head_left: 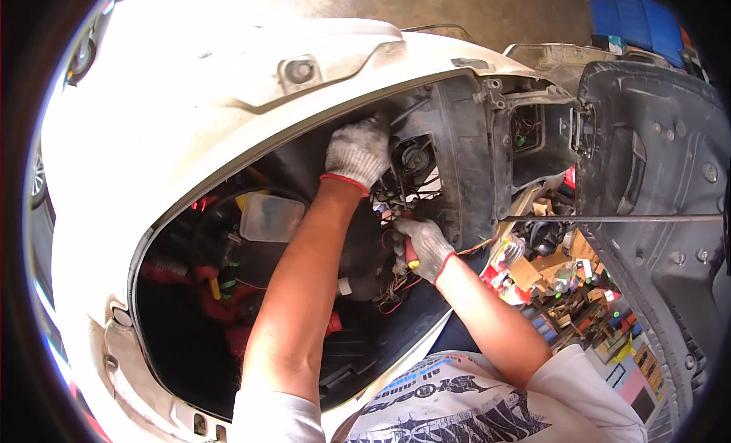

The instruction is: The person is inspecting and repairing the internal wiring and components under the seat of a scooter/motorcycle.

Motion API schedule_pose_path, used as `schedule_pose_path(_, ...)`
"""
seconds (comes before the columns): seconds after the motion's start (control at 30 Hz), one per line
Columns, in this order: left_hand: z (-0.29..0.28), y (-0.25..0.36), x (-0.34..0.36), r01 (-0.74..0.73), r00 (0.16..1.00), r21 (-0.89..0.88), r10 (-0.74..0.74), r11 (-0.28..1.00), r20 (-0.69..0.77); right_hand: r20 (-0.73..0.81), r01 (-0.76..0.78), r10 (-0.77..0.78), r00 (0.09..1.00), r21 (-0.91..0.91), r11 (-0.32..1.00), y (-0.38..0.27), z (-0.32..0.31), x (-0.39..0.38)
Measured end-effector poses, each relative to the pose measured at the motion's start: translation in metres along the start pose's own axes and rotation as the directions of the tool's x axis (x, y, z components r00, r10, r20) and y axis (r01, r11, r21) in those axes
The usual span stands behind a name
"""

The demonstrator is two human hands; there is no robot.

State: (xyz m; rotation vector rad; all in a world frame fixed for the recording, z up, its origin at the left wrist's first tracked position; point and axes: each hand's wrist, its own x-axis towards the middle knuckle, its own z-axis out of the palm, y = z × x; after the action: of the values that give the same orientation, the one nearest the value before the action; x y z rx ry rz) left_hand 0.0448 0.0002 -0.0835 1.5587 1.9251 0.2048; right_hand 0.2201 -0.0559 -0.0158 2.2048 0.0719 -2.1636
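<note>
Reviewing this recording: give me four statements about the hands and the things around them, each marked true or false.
1. The left hand wears a knitted glove. True.
2. The right hand is bare. False: it is gloved too, gripping a red-and-yellow handle.
3. The translucent plastic container lies left of the left forearm. True.
4. The large black panel is at the picture's left. False: it is at the right.

Right grip [428,246] on red-yellow handle [411,255], wires [393,293]

left grip [358,152] farther forward, right grip [428,246] curled, forearms [308,272] bare
</note>
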Motion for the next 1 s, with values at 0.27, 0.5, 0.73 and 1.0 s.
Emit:
schedule_pose_path(0.27, -0.011, 0.012, 0.001, 0.020, 0.999, 0.030, -0.021, 0.999, 0.039, 0.154, -0.002, -0.010, 0.988, 0.078, 0.997, -0.005, -0.037, -0.021)
schedule_pose_path(0.5, -0.012, 0.014, 0.002, 0.057, 0.996, 0.076, -0.062, 0.995, 0.067, 0.202, -0.025, 0.028, 0.979, -0.019, 1.000, -0.007, -0.051, -0.039)
schedule_pose_path(0.73, -0.006, 0.015, 0.005, 0.041, 0.998, 0.112, -0.046, 0.993, 0.043, 0.215, 0.032, -0.036, 0.976, 0.026, 0.999, 0.006, -0.054, -0.038)
schedule_pose_path(1.0, -0.012, 0.025, 0.002, 0.053, 0.997, 0.144, -0.061, 0.988, 0.051, 0.249, 0.025, -0.034, 0.968, 0.040, 0.999, 0.005, -0.066, -0.067)
